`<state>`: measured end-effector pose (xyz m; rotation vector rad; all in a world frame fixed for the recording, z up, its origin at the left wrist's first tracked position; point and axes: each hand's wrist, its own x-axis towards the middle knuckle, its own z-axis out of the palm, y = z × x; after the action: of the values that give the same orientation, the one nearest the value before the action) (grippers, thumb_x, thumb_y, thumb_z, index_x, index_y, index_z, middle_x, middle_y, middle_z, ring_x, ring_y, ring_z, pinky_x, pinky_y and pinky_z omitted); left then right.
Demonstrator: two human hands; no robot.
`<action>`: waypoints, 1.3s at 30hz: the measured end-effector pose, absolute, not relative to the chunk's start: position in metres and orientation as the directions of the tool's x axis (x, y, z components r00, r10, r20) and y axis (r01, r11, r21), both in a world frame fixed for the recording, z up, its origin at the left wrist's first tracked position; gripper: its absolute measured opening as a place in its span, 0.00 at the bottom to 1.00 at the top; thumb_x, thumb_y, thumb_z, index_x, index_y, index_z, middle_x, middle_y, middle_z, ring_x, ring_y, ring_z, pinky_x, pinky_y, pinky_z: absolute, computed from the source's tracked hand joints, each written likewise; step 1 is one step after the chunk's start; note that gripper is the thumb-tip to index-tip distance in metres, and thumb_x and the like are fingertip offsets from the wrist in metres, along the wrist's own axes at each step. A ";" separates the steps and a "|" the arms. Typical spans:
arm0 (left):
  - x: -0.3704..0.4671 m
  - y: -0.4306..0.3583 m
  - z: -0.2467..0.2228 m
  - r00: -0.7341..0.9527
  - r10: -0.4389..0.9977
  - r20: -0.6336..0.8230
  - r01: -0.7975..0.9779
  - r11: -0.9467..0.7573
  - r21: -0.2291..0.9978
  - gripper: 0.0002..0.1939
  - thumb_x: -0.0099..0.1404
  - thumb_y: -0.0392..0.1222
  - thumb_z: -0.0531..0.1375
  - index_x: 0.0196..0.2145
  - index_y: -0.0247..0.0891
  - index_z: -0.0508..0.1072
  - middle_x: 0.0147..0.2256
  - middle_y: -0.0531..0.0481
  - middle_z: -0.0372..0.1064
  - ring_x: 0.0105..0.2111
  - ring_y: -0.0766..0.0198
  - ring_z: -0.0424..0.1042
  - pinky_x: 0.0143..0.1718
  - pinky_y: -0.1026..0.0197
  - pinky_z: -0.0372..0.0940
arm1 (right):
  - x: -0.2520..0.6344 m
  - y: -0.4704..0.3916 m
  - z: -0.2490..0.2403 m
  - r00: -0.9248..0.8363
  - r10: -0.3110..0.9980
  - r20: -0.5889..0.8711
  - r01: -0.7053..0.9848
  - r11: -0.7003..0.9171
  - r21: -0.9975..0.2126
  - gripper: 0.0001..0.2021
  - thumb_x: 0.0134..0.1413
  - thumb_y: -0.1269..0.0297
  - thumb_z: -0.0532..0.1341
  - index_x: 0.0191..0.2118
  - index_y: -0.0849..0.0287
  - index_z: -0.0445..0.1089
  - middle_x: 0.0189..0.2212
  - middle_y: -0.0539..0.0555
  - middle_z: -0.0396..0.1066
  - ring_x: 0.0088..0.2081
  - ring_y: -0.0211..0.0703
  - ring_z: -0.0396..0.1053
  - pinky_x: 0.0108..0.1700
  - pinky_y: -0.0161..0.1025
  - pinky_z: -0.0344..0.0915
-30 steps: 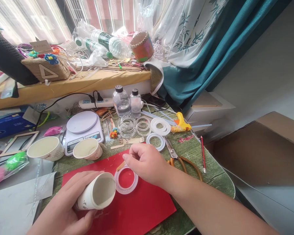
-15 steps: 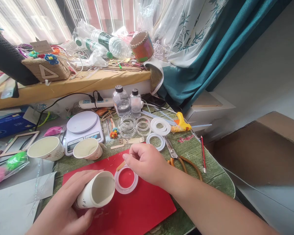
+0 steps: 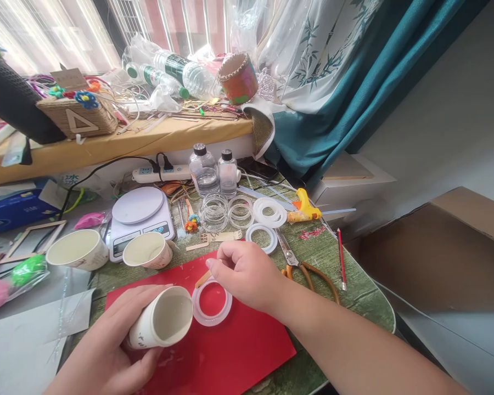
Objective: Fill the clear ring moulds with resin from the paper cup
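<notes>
A white paper cup (image 3: 142, 332) is tilted toward the right in my left hand (image 3: 113, 345), whose fingers wrap round it. Its mouth faces up and right, close to the left rim of a translucent ring mold (image 3: 212, 319). That mold lies flat on a red sheet (image 3: 247, 351). My right hand (image 3: 245, 274) is closed in a pinch on a thin wooden stick (image 3: 203, 278), its tip at the mold's upper left edge. Fingers hide the stick's other end.
Two more paper cups (image 3: 148, 250) stand by a kitchen scale (image 3: 138, 206). Behind the sheet lie clear bangles (image 3: 214, 211), white ring molds (image 3: 269, 213) and two bottles (image 3: 206, 173). Scissors (image 3: 290, 255), a yellow glue gun (image 3: 307, 207) and a red pencil (image 3: 341, 260) lie at right.
The paper cup in my left hand has shifted very slightly to the left. My right hand and the stick look unchanged.
</notes>
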<state>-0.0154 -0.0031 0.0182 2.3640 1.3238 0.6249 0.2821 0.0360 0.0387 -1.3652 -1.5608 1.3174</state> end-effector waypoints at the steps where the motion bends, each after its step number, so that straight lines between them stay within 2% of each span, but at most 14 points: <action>1: -0.016 -0.003 0.018 0.462 0.863 0.203 0.704 -0.497 0.507 0.25 0.66 0.47 0.65 0.60 0.51 0.74 0.55 0.47 0.84 0.49 0.50 0.86 0.48 0.59 0.79 | 0.282 0.036 0.039 -0.227 0.966 -0.126 0.286 -0.057 -0.956 0.18 0.65 0.58 0.66 0.26 0.53 0.60 0.22 0.43 0.62 0.27 0.38 0.60 0.30 0.37 0.55; 14: -0.015 -0.002 0.017 0.461 0.861 0.213 0.699 -0.500 0.510 0.25 0.65 0.46 0.65 0.60 0.50 0.75 0.56 0.48 0.84 0.49 0.51 0.86 0.48 0.59 0.79 | 0.282 0.036 0.038 -0.240 0.962 -0.127 0.274 -0.058 -0.960 0.18 0.63 0.61 0.66 0.26 0.54 0.59 0.21 0.43 0.61 0.26 0.37 0.59 0.29 0.37 0.54; 22: -0.017 -0.003 0.015 0.456 0.867 0.203 0.704 -0.491 0.514 0.26 0.64 0.45 0.66 0.60 0.50 0.75 0.55 0.46 0.84 0.50 0.49 0.86 0.49 0.58 0.79 | 0.277 0.033 0.038 -0.302 0.930 -0.212 0.297 -0.119 -0.947 0.19 0.62 0.61 0.67 0.24 0.54 0.59 0.21 0.44 0.62 0.26 0.37 0.58 0.29 0.37 0.53; 27: -0.016 -0.002 0.017 0.461 0.864 0.205 0.699 -0.495 0.516 0.26 0.64 0.45 0.65 0.60 0.50 0.75 0.55 0.47 0.84 0.49 0.50 0.86 0.49 0.59 0.79 | 0.277 0.034 0.038 -0.290 0.936 -0.201 0.296 -0.112 -0.949 0.19 0.62 0.60 0.67 0.24 0.54 0.60 0.21 0.43 0.61 0.26 0.37 0.58 0.29 0.37 0.52; 39: -0.017 -0.007 0.012 0.420 0.891 0.170 0.695 -0.436 0.572 0.22 0.74 0.48 0.60 0.64 0.50 0.70 0.59 0.44 0.80 0.53 0.53 0.84 0.52 0.59 0.78 | 0.277 0.034 0.037 -0.270 0.947 -0.175 0.291 -0.093 -0.952 0.18 0.63 0.60 0.67 0.25 0.54 0.61 0.21 0.43 0.62 0.27 0.37 0.59 0.29 0.38 0.53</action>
<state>-0.0170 -0.0073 0.0122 2.2636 1.3502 0.6416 0.2773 0.0337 0.0367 -1.3680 -1.5775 1.3917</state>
